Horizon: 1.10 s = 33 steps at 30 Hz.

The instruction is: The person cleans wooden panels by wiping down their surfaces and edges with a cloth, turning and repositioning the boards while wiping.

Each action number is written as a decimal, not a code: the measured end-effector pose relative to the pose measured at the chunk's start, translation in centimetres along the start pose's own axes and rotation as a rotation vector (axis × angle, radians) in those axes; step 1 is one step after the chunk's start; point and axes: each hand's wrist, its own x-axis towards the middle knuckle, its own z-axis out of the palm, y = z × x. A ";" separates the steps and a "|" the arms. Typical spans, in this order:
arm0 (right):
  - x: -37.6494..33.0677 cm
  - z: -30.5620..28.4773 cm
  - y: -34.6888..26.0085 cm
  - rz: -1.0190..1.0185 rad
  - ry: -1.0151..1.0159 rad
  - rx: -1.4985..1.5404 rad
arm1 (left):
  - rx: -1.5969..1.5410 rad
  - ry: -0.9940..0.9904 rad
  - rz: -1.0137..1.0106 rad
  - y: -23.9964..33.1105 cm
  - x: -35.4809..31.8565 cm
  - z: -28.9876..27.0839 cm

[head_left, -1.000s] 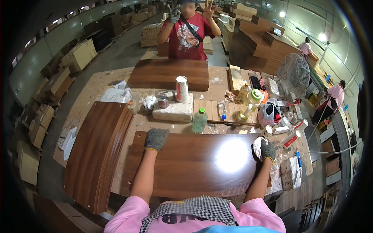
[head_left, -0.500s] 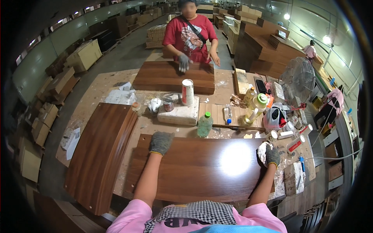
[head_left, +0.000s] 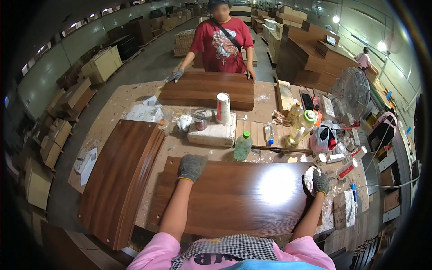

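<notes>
On a cluttered worktop (head_left: 110,102), seen from above: one dark brown board (head_left: 234,198), laid flat at the near side, with a bunched white cloth (head_left: 308,179) on its right end. Left hand (head_left: 192,167), gloved in grey, resting over the far edge near the left end, fingers extended, apparently gripping nothing, though underside hidden. Right hand (head_left: 320,182), also gloved, curled over the cloth and apparently holding it; fingertips out of sight, so tightness impossible to tell. To work well here, best to steady the board with a flat left palm, press evenly through the cloth and follow the grain in long, overlapping strokes, right to the corners. By count: one board under the hands; one stack of similar boards (head_left: 119,166) to the left, exact number hard to make out; one farther pile (head_left: 207,90), with one co-worker (head_left: 222,33) in red behind it. Also one green-capped bottle (head_left: 243,147), one blue-capped bottle (head_left: 269,133) lying down, one jug (head_left: 300,128), one phone (head_left: 307,101), one fan (head_left: 351,92), and one upright cup (head_left: 222,108) on one white block (head_left: 211,134).
</notes>
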 end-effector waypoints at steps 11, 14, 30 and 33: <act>0.1 -0.3 0.2 -0.008 -0.067 -0.038 | -0.013 -0.090 -0.021 -0.1 0.5 0.4; 0.2 -0.4 -0.1 -0.056 -0.087 -0.082 | 0.024 -0.119 -0.056 -0.5 0.4 2.1; 0.4 0.3 0.1 -0.053 -0.033 -0.096 | -0.053 -0.047 -0.041 -0.3 0.1 0.1; -0.3 -0.1 -0.3 -0.086 -0.022 -0.111 | -0.062 -0.078 -0.073 0.0 0.3 -0.5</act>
